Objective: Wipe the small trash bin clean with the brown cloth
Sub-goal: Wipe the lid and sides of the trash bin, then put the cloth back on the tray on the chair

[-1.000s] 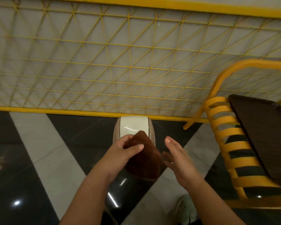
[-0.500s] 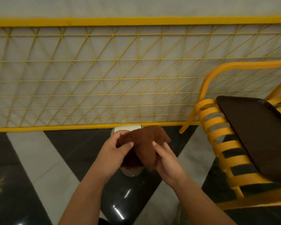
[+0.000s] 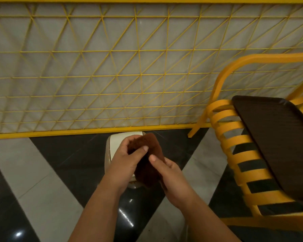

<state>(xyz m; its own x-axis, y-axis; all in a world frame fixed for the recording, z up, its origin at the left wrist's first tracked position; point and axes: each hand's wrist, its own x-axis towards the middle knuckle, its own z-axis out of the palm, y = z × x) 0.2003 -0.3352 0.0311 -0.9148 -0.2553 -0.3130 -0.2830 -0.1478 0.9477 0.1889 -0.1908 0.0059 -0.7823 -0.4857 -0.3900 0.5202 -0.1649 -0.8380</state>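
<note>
Looking down from head height at a glossy floor point(image 3: 63, 154) of black and pale grey tiles laid in broad diagonal bands, with small ceiling-light reflections scattered on it. A yellow wire lattice panel point(image 3: 112, 75) with a solid yellow bottom rail runs across the back, a pale wall behind it. At right stands a yellow slatted chair point(image 3: 238, 147) with a dark brown seat cushion point(image 3: 276, 145).

Both bare forearms reach forward at centre. The left hand point(image 3: 124, 159) has its fingers and thumb curled around the upper part of the brown cloth point(image 3: 147, 165), and the right hand point(image 3: 168, 170) pinches the same cloth from the right side, thumb on top. The small trash bin point(image 3: 115, 138), cream-white, sits on the floor against the lattice rail, mostly hidden beneath the hands and cloth. Whether the cloth touches the bin cannot be told.
</note>
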